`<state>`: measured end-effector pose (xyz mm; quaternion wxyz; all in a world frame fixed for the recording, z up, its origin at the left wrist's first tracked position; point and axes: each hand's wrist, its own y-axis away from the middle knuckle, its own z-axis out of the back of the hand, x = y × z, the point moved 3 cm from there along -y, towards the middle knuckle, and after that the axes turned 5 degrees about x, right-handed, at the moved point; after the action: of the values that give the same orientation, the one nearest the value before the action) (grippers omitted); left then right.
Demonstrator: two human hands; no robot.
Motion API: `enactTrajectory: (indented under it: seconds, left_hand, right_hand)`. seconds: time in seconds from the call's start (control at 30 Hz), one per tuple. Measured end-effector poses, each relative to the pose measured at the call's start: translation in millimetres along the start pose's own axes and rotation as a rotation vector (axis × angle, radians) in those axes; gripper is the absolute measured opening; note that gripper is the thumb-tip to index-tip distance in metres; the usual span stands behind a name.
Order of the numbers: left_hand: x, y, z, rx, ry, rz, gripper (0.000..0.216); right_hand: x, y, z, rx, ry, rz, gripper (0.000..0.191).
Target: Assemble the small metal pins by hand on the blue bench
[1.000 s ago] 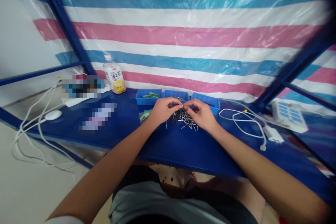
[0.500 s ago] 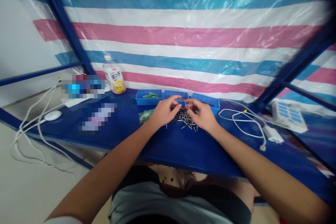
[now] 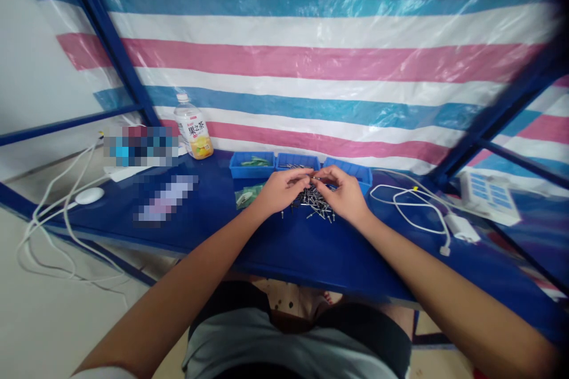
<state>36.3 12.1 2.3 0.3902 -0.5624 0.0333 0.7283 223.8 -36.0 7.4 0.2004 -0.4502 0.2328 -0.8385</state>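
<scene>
My left hand [image 3: 281,190] and my right hand [image 3: 344,192] meet fingertip to fingertip above a heap of pop rivets [image 3: 319,204], thin metal pins with some dark ones among them. Between the right thumb and index finger a small shiny end shows, apparently a pop rivet [image 3: 315,178]. The left fingers are pressed together against it; what they hold is hidden. Just behind the hands stand three blue bins: the left bin [image 3: 252,172] has green packets in it, the middle bin [image 3: 284,158] has metal pins, and the right bin [image 3: 364,177] is partly covered by my hand.
Green packets [image 3: 246,196] lie left of the heap. A drink bottle [image 3: 195,130] stands at the back left, near blurred items. White cables [image 3: 402,192] and a power strip [image 3: 489,196] lie at the right. The blue tabletop [image 3: 306,254] ends near my lap.
My left fingers have closed together and moved right to meet the right fingertips. The middle bin's pins show more. My right hand has hardly moved.
</scene>
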Motion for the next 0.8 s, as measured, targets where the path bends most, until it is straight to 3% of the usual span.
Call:
enactTrajectory:
  seconds: [0.37,0.6,0.8]
  left_hand:
    - [2,-4,8,-0.116,0.104,0.014,0.026]
    - [6,-3,9,-0.147,0.094,0.066,0.022]
    - [-1,-1,7,-0.126,0.004,0.01,0.017]
  right_hand:
    - [5,-2,-4,0.071,-0.044,0.126,0.019]
    - [3,-2,-5,0.096,-0.051,0.062,0.021]
    - [-4,-3,-5,0.112,-0.108,-0.011,0.031]
